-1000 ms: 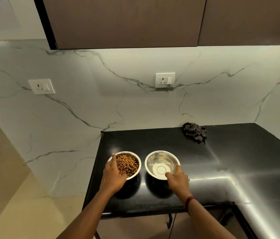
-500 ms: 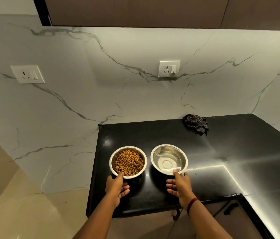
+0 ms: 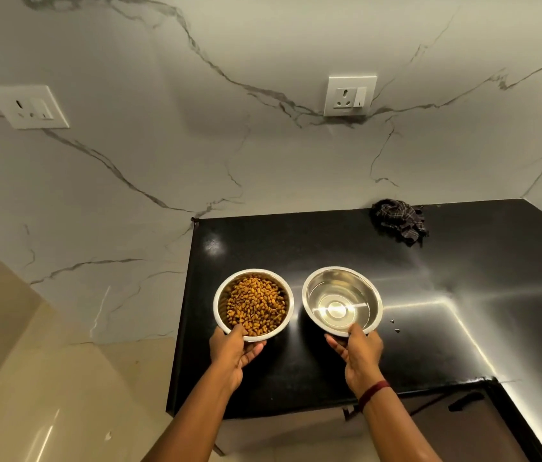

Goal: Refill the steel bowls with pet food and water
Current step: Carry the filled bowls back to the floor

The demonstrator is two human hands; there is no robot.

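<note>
Steel kibble bowl (image 3: 220, 310) in grip of left hand (image 3: 233, 353), water bowl (image 3: 316, 286) in grip of right hand (image 3: 360, 355)

Both bare forearms reaching forward side by side, left hand (image 3: 233, 354) pinching the near rim of the kibble bowl (image 3: 220, 313), thumb over the rim, fingers curled beneath, right hand (image 3: 361, 355) gripping the plain steel bowl (image 3: 313, 288) likewise, dark red band (image 3: 373, 393) on the right wrist

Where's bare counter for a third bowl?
Bare: counter right of the water bowl past the crumbs, and behind the food bowl to the wall. Crowded: front, where left hand and right hand hold the bowls.
</note>
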